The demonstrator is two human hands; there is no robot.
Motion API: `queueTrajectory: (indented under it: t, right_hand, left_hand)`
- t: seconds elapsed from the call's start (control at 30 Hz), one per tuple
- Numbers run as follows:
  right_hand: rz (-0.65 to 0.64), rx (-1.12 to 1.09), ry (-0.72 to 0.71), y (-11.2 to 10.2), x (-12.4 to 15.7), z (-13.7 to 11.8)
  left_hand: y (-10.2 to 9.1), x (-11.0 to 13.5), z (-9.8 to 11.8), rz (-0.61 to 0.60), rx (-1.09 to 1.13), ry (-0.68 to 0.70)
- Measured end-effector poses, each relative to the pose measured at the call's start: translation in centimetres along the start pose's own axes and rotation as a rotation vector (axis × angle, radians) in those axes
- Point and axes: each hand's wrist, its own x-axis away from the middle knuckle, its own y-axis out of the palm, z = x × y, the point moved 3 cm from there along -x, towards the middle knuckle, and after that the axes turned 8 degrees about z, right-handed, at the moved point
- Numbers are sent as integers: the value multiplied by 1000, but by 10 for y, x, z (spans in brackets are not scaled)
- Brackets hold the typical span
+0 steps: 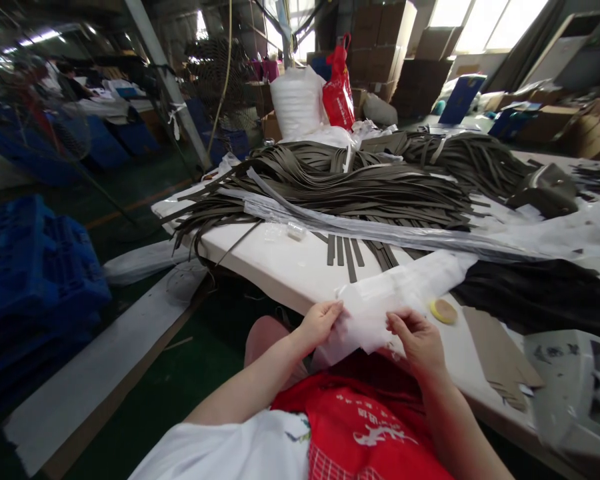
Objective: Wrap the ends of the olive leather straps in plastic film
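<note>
Just below the frame's centre, the left hand [325, 321] pinches the thin white sheet [373, 303], the right hand's [419, 337] fingers curl close, hold impossible to tell, and one lopsided tug could crease or tear it!

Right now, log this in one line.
left hand: pinching translucent sheet | right hand: at sheet's edge, grip unclear | table: dark strips beyond

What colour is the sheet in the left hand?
The sheet is white; the head view shows it best.
</note>
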Motion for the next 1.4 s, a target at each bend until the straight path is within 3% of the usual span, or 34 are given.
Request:
queueTrajectory:
  t: [0.17,0.4,0.57,0.63,0.77,0.93,1.03,1.17,1.23,1.4]
  right_hand:
    - [-182,126,-83,1,3,-3]
    - [-332,167,-103,14,14,-17]
    - [-393,195,-137,15,20,-28]
    - [-397,201,-153,13,20,-27]
    - [-420,168,-259,13,18,-24]
    - [-465,190,-310,23,22,-17]
    - [-501,198,-288,29,27,-15]
    - [-567,188,-237,32,33,-16]
    - [-567,205,-246,30,33,-17]
    - [-336,280,-398,15,21,-25]
  left_hand:
    - [-14,-4,16,130,-58,128]
    - [-14,4,37,-36,-287,248]
    - [-10,9,59,-72,-570,553]
    - [-10,11,68,-85,-594,610]
    - [-10,15,79,-172,-337,461]
    - [1,22,75,-273,41,230]
    - [6,24,72,-271,-11,170]
    - [2,23,81,-121,-189,398]
    - [-2,22,82,-72,-230,417]
    - [-3,21,69,-128,-228,244]
